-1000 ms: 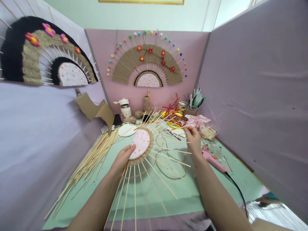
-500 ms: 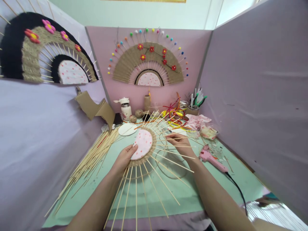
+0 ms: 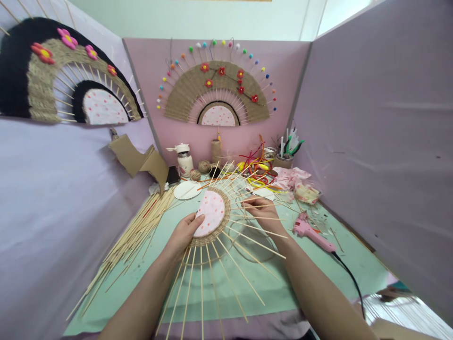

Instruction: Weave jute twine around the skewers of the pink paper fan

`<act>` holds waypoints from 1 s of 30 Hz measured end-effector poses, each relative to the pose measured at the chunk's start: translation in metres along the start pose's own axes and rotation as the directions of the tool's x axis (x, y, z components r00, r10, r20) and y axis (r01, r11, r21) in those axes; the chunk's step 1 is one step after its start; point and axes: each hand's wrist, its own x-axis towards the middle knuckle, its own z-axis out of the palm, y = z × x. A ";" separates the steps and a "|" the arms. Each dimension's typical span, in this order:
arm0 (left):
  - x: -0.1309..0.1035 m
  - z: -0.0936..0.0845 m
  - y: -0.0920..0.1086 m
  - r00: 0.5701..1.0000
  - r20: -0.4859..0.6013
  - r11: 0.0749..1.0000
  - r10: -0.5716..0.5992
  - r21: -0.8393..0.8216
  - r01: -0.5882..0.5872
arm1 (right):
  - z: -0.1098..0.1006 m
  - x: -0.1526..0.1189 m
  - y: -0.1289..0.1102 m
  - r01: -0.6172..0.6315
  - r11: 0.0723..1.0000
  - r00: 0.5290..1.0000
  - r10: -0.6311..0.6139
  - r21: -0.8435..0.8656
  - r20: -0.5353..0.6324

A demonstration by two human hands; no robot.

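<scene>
A half-round fan piece, covered in white cloth with pink dots, has a woven cord band round its curved edge. Thin sticks spread out from it to the right and toward the front. My left hand grips the piece at its lower left, thumb on the cloth. At the right, among the sticks, my right hand has its fingers pinched on the cord; a loop of this cord hangs under the sticks.
Loose sticks lie at left, a white disc behind them. A pink glue gun with a black cable is at right. Bottle, twine balls, coloured wires and a tool pot line the back. Finished fans hang on the walls.
My right hand has shifted slightly left, and the cord loop below it has changed shape. The fan piece stays in my left hand, almost unmoved.
</scene>
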 end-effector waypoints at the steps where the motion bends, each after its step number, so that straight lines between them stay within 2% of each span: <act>1: 0.000 0.000 0.000 1.000 -0.002 1.000 0.004 0.007 -0.004 | 0.000 0.000 0.000 0.002 1.000 1.000 -0.002 0.000 0.001; 14: 0.000 -0.002 0.000 0.998 0.021 0.998 0.054 0.030 -0.055 | -0.001 0.001 -0.001 -0.006 1.000 1.000 0.006 0.000 0.017; 22: -0.004 0.001 0.003 0.998 0.021 0.998 0.057 0.038 -0.057 | -0.003 -0.001 -0.011 -0.022 0.999 1.000 0.022 0.028 0.014; 30: -0.003 -0.003 0.001 0.996 0.047 0.996 0.075 0.043 -0.077 | -0.010 0.006 -0.001 -0.017 1.000 0.996 0.017 0.007 -0.088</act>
